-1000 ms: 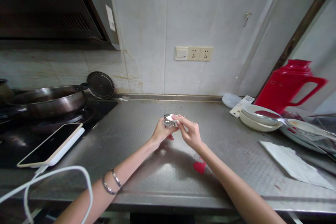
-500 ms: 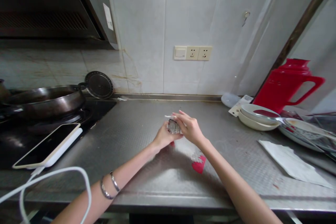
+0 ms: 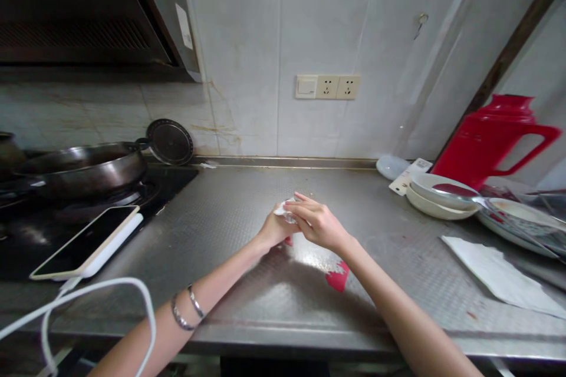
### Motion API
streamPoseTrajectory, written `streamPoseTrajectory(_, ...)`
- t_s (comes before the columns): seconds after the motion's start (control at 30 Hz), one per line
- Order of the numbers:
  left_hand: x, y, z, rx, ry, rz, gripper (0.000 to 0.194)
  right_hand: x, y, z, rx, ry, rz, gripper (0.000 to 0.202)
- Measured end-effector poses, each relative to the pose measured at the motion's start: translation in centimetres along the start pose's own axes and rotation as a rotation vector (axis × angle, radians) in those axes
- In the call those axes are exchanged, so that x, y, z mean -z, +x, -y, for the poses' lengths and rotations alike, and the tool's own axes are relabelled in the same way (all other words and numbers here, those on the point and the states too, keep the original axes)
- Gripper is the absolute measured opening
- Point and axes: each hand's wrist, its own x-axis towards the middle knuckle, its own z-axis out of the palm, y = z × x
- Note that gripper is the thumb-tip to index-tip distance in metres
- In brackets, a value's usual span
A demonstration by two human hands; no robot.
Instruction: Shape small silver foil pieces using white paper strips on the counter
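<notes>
My left hand (image 3: 275, 228) is wrapped round a small, round, shiny, clear-looking object (image 3: 290, 219), perhaps glass; its shape is mostly covered by fingers. Over its top lies my right hand (image 3: 316, 221), fingers together, pressing a crumpled white tissue (image 3: 280, 210) against it. Both hands are above the middle of the metal counter (image 3: 239, 200). Below them on the counter shows a red patch (image 3: 338, 277) with a ragged edge, and a smaller bit of red (image 3: 288, 241) sits just under the left hand.
At left, a pan (image 3: 88, 171) stands on the stove, with a phone (image 3: 86, 241) on a white cable (image 3: 110, 284) nearby. Stacked bowls (image 3: 442, 203), a red thermos (image 3: 490, 141), a plate (image 3: 517, 230) and a flat white tissue (image 3: 495, 274) are at right. A round dark lid (image 3: 170, 141) leans on the wall.
My right hand has shifted over the top of the round object, covering more of it. The white tissue now shows at the left under its fingers. The view has shifted slightly.
</notes>
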Motion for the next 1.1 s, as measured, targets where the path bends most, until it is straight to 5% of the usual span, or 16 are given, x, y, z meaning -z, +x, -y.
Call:
streamPoseTrajectory(0.1,0.2,0.0,-0.2,0.026,-0.020,0.005,0.049,0.1,0.1,0.4,-0.220,0.137,-0.071,0.026)
streamPoseTrajectory(0.2,0.4,-0.2,-0.8,-0.001,-0.080,0.035,0.048,0.4,0.2,-0.1,-0.467,0.210,-0.279,0.034)
streamPoseTrajectory(0.3,0.4,-0.4,-1.4,0.024,-0.118,-0.006,0.053,0.4,0.2,-1.1,-0.536,0.150,-0.471,0.032)
streamPoseTrajectory(0.53,0.4,-1.0,-2.1,0.007,-0.167,0.084,0.052,0.2,-0.2,-1.7,-0.276,0.135,-0.181,0.030)
streamPoseTrajectory(0.8,1.0,-0.9,-2.4,0.013,-0.167,0.120,0.043,0.1,0.1,-0.3,-0.071,0.165,-0.104,0.032)
streamPoseTrajectory(1.0,1.9,-0.5,-1.8,-0.021,-0.223,0.165,0.034,0.0,0.4,1.0,-0.063,0.192,-0.035,0.028)
streamPoseTrajectory(1.1,1.9,-0.3,-2.0,0.006,-0.169,0.146,0.035,0.2,0.5,1.1,-0.185,0.238,-0.126,0.026)
